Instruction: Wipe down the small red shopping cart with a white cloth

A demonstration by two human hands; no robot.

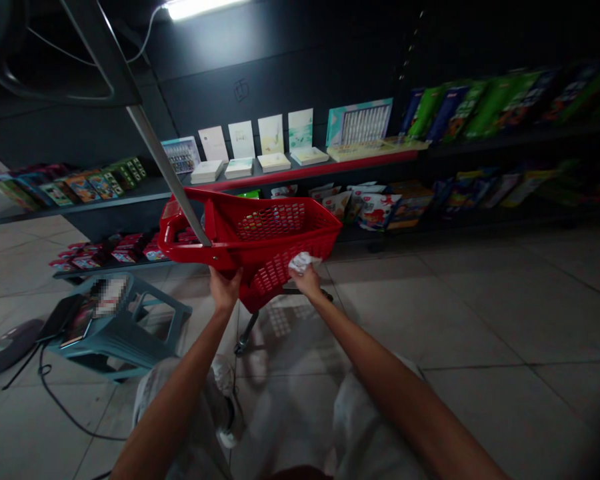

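Observation:
A red plastic shopping basket (275,230) on a wheeled frame is tilted in front of me, with its long grey handle (155,143) running up to the top left. My left hand (225,288) is closed on the basket's near lower edge. A crumpled white cloth (300,261) is pressed by my right hand (307,280) against the basket's mesh side, the fingers closed round it. Both forearms reach out from the bottom of the view over my knees.
Dark shelves (330,167) along the wall hold cards, boxed sets and packets. A blue-grey plastic stool (125,320) with items on it stands at the left, with a black cable (55,400) trailing over the tiled floor. A shoe (225,387) shows below.

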